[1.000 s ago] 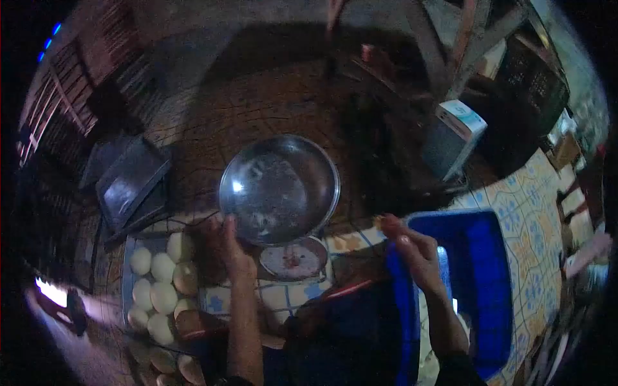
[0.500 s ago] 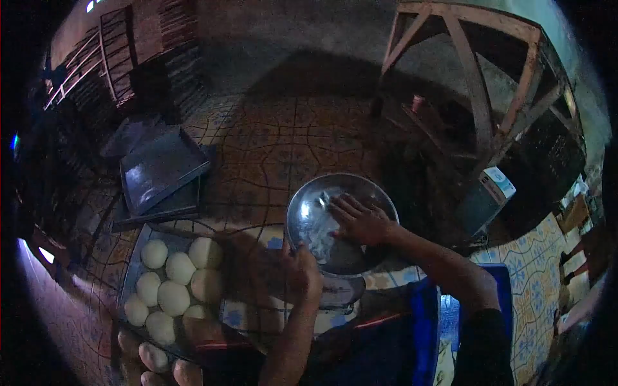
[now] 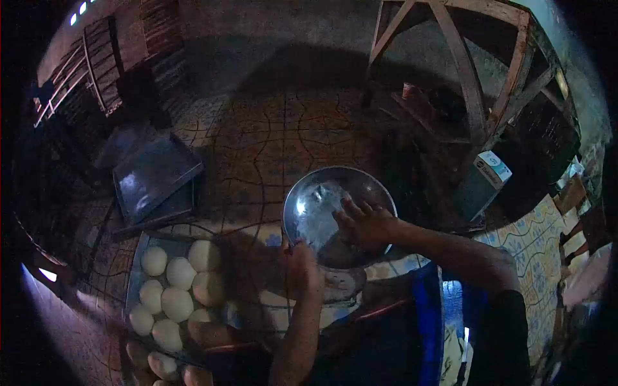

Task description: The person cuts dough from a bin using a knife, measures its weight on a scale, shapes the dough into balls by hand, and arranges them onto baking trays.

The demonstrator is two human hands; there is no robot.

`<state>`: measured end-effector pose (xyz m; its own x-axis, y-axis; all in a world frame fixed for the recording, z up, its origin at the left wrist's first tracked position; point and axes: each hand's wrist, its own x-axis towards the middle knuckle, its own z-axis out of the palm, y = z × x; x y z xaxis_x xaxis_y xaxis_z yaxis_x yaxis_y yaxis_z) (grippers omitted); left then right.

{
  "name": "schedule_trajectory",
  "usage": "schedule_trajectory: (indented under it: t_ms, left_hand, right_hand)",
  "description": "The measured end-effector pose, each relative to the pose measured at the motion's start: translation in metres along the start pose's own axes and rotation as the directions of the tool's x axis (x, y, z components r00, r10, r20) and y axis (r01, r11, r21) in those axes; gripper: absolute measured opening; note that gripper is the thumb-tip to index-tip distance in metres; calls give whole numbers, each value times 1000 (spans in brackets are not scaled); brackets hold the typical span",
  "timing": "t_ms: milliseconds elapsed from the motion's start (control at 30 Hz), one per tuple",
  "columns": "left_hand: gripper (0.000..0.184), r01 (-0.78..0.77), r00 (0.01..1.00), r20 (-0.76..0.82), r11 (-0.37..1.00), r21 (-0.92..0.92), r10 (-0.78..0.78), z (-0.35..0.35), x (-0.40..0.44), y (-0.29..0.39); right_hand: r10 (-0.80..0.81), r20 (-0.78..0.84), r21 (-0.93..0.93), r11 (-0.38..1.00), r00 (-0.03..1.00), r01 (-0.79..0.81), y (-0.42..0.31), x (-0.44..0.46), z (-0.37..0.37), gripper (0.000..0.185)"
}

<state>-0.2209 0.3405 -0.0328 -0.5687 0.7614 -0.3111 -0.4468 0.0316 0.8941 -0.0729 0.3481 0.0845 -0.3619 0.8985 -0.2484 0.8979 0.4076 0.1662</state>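
Observation:
A shiny round metal bowl tilts toward me in the middle of the view, with whitish smears inside. My left hand is closed on its lower left rim. Inside the bowl, my right hand lies against the surface on the right, fingers spread. Just below the bowl is a pale round item with a reddish patch, partly hidden. To the left, a metal tray bears several round pale dough balls.
Dark metal trays lie stacked at the left. A blue container stands at my right. Beyond it are a tall box and a wooden frame. Patterned tiles cover the floor.
The right hand has come from above the blue container into the bowl. The left hand has gone from beside the bowl to its rim. The bowl appears farther right in the shifted view.

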Motion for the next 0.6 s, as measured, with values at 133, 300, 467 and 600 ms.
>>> schedule_trajectory:
  t_ms: [133, 300, 467, 600]
  left_hand:
    - [36, 179, 967, 197, 982, -66, -163, -7, 22, -20]
    - [34, 204, 956, 256, 949, -240, -141, -10, 35, -29]
    - [37, 237, 971, 37, 971, 44, -238, 6, -16, 45]
    - [57, 80, 974, 112, 758, 648, -199, -5, -100, 141]
  right_hand:
    - [-519, 287, -8, 839, 805, 544, -16, 14, 27, 62]
    - [-279, -55, 150, 947, 959, 284, -15, 26, 5, 68]
    - [89, 123, 202, 973, 988, -113, -4, -2, 7, 65]
    - [-416, 417, 772, 631, 809, -73, -13, -36, -26, 64]
